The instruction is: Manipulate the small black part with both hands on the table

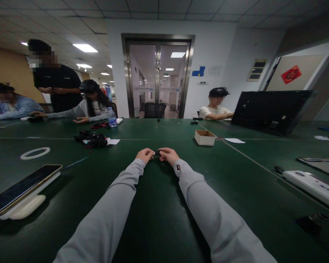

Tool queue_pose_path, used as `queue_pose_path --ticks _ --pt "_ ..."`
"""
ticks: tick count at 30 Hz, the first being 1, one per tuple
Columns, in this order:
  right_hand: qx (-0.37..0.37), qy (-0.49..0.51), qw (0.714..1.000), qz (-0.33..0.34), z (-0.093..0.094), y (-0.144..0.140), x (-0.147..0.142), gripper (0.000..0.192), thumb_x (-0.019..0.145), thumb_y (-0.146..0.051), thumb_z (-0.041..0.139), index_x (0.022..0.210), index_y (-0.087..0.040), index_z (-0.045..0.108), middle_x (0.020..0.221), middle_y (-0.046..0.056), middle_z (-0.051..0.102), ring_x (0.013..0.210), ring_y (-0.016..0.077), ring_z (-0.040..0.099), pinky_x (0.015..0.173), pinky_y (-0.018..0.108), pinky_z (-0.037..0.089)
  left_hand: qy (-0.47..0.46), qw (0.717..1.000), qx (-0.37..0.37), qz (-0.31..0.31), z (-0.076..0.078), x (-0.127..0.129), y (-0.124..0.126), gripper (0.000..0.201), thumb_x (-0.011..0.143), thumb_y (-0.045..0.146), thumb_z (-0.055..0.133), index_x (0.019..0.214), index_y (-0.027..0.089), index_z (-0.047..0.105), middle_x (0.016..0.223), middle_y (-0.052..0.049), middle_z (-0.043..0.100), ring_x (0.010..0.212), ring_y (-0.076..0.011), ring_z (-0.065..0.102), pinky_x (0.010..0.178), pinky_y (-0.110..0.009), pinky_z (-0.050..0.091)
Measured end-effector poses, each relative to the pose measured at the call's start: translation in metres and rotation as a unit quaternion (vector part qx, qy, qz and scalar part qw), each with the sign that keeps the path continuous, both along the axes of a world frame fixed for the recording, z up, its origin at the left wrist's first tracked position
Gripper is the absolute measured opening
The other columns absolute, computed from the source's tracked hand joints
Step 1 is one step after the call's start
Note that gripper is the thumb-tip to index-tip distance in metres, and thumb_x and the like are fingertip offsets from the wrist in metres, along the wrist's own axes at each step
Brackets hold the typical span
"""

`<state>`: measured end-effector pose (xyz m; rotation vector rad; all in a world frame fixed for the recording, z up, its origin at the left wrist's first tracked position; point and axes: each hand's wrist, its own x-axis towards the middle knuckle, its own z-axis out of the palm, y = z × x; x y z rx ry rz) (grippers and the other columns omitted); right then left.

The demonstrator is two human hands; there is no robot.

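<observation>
Where both grey-sleeved arms meet over the green table, a small dark object sits pinched between the two hands. It is black or nearly so, short and narrow, and mostly covered by fingertips; its exact shape is too small to tell. The left hand closes its fingers on the object's left end, and the right hand closes on its right end, knuckles turned up, both hands low over the tabletop.

Taking that object as the landmark: a small open cardboard box stands beyond it to the right, with a white paper slip just past the box. Beyond it to the left lies a heap of black and red gear with a white card touching its right side, and farther back a clear water bottle stands upright. Far left of the object a white ring lies flat, and nearer the camera on that side a phone leans tilted on a white stand. Well to the right of the object a white power strip lies along the table edge, and behind it a large black panel leans back.

Other people sit or stand at the far side of the table, well apart from the object; glass doors close the room straight beyond it.
</observation>
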<state>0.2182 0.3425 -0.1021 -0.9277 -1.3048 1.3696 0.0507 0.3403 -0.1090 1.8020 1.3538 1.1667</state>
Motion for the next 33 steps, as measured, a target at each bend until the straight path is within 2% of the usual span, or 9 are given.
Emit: queue_pose_path --ticks 7,11,15,21,25,30,33 --pt "0.006 -0.015 1.0 0.012 0.003 -0.002 0.0 0.017 0.076 -0.003 0.052 0.091 -0.01 0.058 0.055 -0.001 0.058 0.042 0.0071 0.054 0.042 0.018 0.047 0.067 0.998 -0.018 0.014 0.007 0.001 -0.005 0.036 0.076 0.048 0.038 0.067 0.018 0.056 0.053 0.0 0.058 0.047 -0.0112 0.051 0.054 -0.023 0.04" --pt "0.004 -0.014 0.999 0.031 0.004 -0.003 -0.001 0.019 0.075 -0.006 0.056 0.094 -0.011 0.058 0.057 -0.001 0.059 0.042 0.007 0.054 0.042 0.018 0.047 0.107 0.994 -0.016 0.034 0.009 0.003 -0.007 0.043 0.081 0.047 0.028 0.064 0.018 0.056 0.049 0.0 0.056 0.046 -0.0117 0.05 0.051 -0.023 0.038" --pt "-0.008 0.002 1.0 0.023 0.004 -0.003 0.0 0.016 0.074 -0.009 0.06 0.09 -0.011 0.059 0.056 0.0 0.059 0.042 0.0072 0.053 0.042 0.018 0.048 0.12 0.992 0.0 0.028 0.007 0.002 -0.006 0.04 0.08 0.047 0.031 0.067 0.019 0.056 0.052 0.0 0.057 0.049 -0.0115 0.05 0.052 -0.023 0.038" --pt "-0.024 0.024 0.999 -0.01 0.001 0.0 -0.001 0.011 0.075 -0.013 0.061 0.085 -0.009 0.057 0.049 0.0 0.057 0.04 0.0082 0.053 0.04 0.019 0.048 0.062 0.996 0.054 0.029 0.008 0.002 -0.011 0.017 0.071 0.033 0.053 0.078 0.019 0.057 0.07 -0.001 0.061 0.062 -0.0118 0.054 0.061 -0.023 0.043" --pt "-0.025 0.017 0.999 -0.013 0.0 0.001 -0.002 0.012 0.075 -0.016 0.062 0.085 -0.009 0.057 0.048 0.0 0.056 0.039 0.0084 0.052 0.039 0.019 0.047 0.029 0.996 0.077 0.028 0.012 0.005 -0.016 0.022 0.063 0.028 0.062 0.082 0.018 0.056 0.078 -0.001 0.062 0.06 -0.0103 0.052 0.063 -0.024 0.044" --pt "-0.022 0.007 1.0 -0.002 0.002 0.0 -0.002 0.012 0.077 -0.013 0.06 0.088 -0.009 0.057 0.049 0.0 0.057 0.04 0.0083 0.053 0.039 0.018 0.047 -0.035 0.999 -0.007 -0.003 0.008 0.007 -0.01 0.026 0.076 0.04 0.046 0.087 0.017 0.053 0.057 0.0 0.059 0.051 -0.0112 0.053 0.056 -0.024 0.044" --pt "-0.018 0.002 1.0 0.004 0.002 0.0 -0.001 0.013 0.077 -0.011 0.059 0.089 -0.009 0.058 0.05 0.001 0.057 0.04 0.0082 0.053 0.04 0.018 0.047 -0.035 0.999 0.014 -0.019 0.005 0.006 -0.007 0.022 0.076 0.033 0.048 0.091 0.017 0.052 0.058 0.001 0.059 0.053 -0.0108 0.054 0.057 -0.024 0.044"
